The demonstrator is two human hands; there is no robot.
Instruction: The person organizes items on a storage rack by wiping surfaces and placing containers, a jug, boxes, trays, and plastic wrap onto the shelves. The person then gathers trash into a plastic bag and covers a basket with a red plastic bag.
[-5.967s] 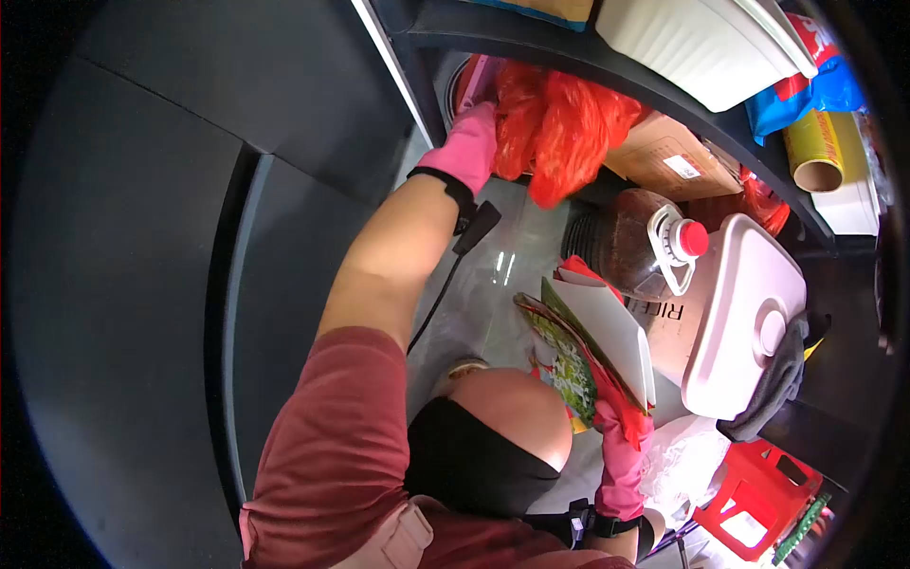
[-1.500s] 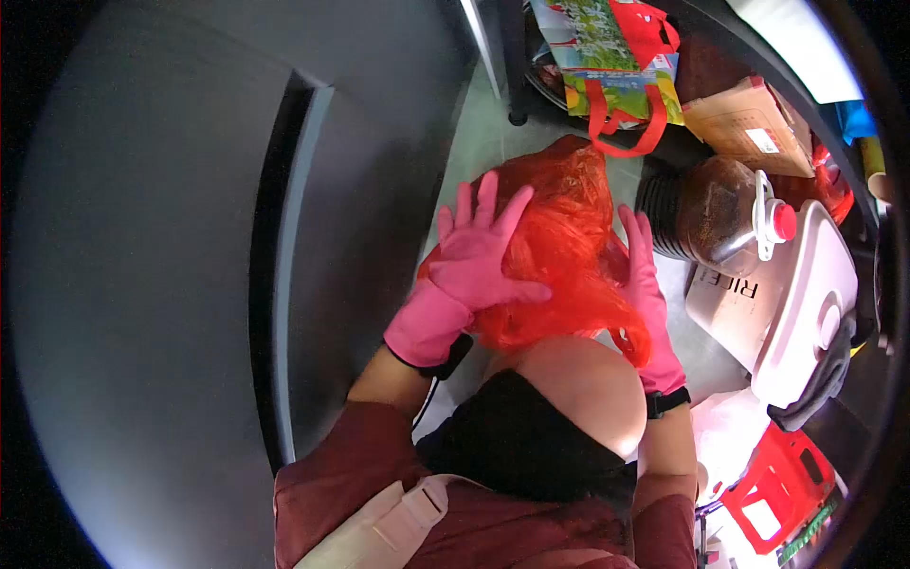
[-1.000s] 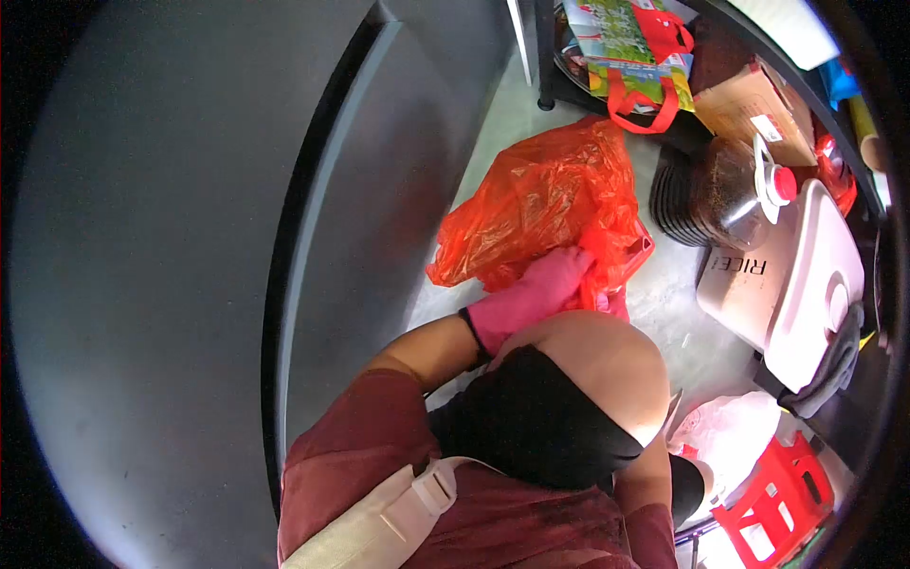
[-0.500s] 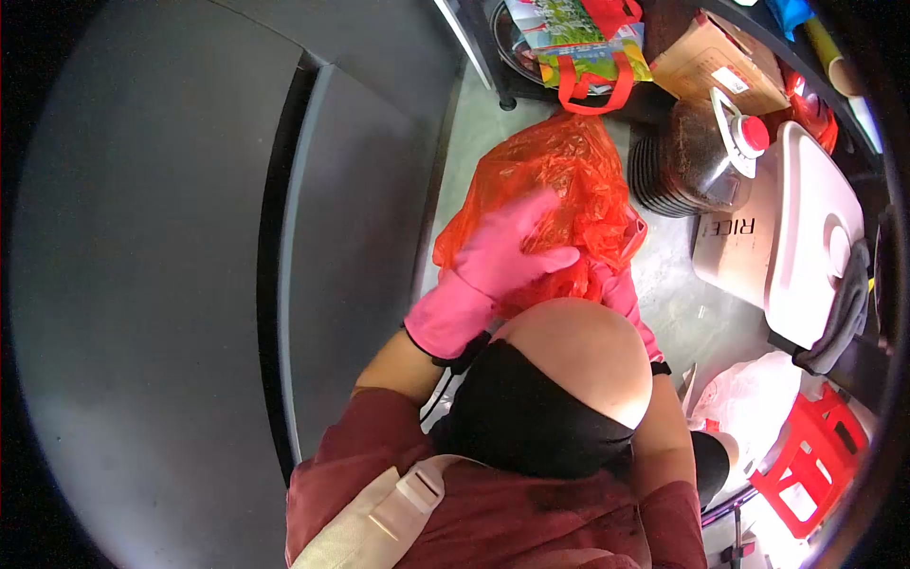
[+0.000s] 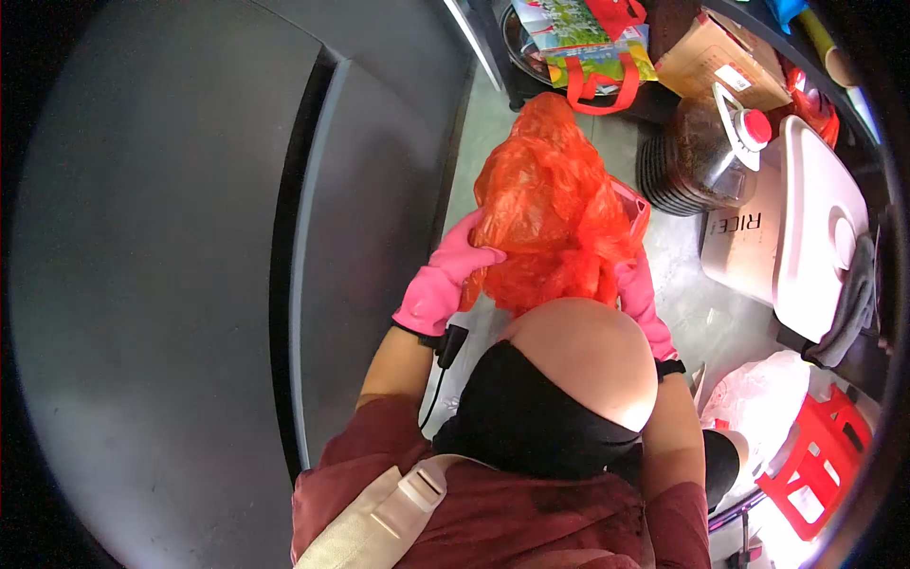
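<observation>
A crumpled, see-through red plastic bag (image 5: 550, 199) stands puffed up in front of my knee. My left hand (image 5: 463, 258), in a pink rubber glove, grips the bag's left edge, its thumb on the near side and its other fingers partly behind the film. On the other side, my right hand (image 5: 640, 296), gloved the same way, is against the bag's right side. My knee and the red film hide its fingers. Just above it, a pink rim (image 5: 630, 204) of something I cannot make out shows at the bag's right edge.
Grey cabinet panels (image 5: 379, 190) rise at left. To the right stand a large bottle with a red cap (image 5: 697, 156) and a white rice bin (image 5: 806, 237). A cardboard box (image 5: 720, 62) and shopping bag (image 5: 602, 71) are behind. A red stool (image 5: 815, 465) stands at lower right.
My left hand has moved from above the bag, fingers spread, down and left to grip its left edge. The bag has gathered into a taller, narrower shape.
</observation>
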